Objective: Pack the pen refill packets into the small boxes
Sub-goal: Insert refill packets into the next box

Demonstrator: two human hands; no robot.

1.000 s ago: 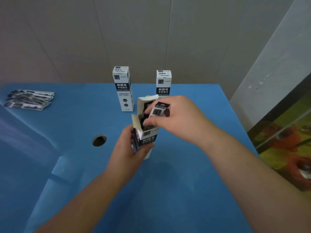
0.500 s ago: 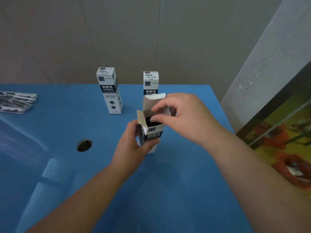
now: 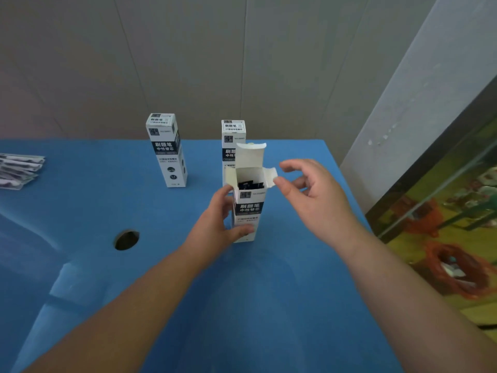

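Note:
A small white-and-black box [image 3: 247,208] stands upright on the blue table [image 3: 269,305] with its top flaps open. Dark refill packets [image 3: 248,184] show inside its mouth. My left hand [image 3: 217,227] grips the box's lower half from the left, thumb across the front. Just right of the box hovers my right hand [image 3: 314,200], fingers loosely curved and holding nothing, its thumb tip at the right side flap. A loose pile of refill packets [image 3: 18,170] lies at the table's far left edge.
Two closed boxes stand behind: one [image 3: 168,152] to the back left, another [image 3: 231,138] directly behind the open box. A round hole [image 3: 126,239] sits in the table left of my left arm. The table's right edge drops to the floor.
My right hand pushed a packet down into the open box, let it go and drew back to the right. My left hand has kept its hold on the box.

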